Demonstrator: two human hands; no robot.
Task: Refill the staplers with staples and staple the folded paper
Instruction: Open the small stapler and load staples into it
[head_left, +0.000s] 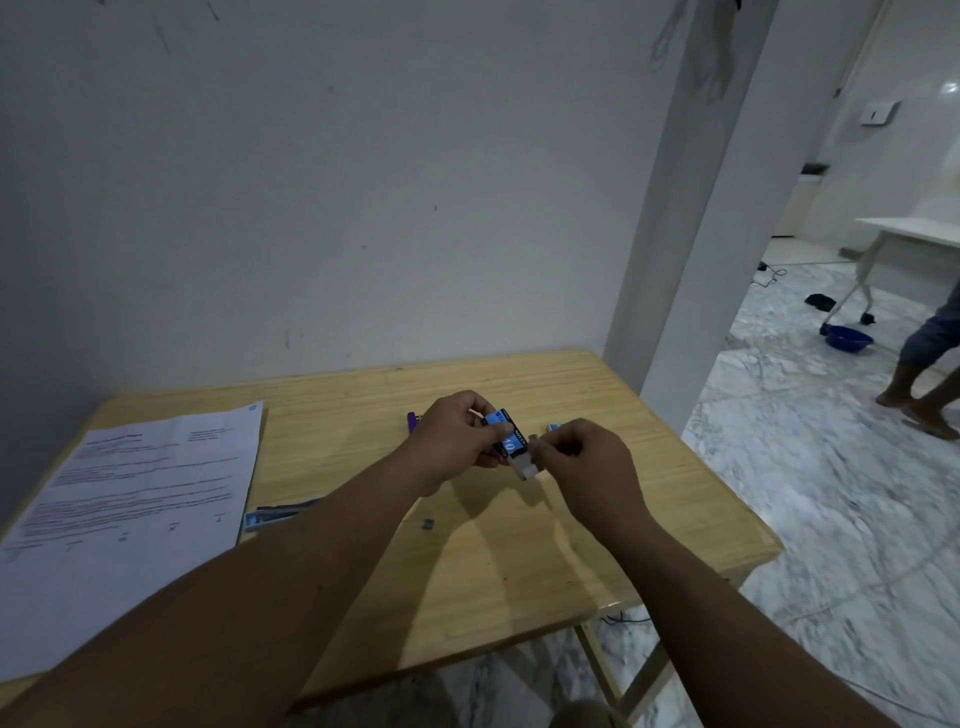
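My left hand (457, 441) grips a small blue and black staple box (508, 439) above the middle of the wooden table (519, 561). My right hand (582, 457) pinches the box's pulled-out inner tray (529, 470) at its right end. A blue stapler (280, 514) lies open on the table beside a printed paper sheet (135, 499). A purple stapler (411, 422) shows partly behind my left hand. A small strip of staples (427, 524) lies loose on the table. A light blue object (554, 427) peeks out behind my right hand.
The table stands against a white wall (311, 182), with a pillar (691, 208) at its right rear corner. Marble floor (831, 493) lies to the right. A person's legs (924, 374), a blue bowl (849, 339) and a white table (909, 231) are in the far room.
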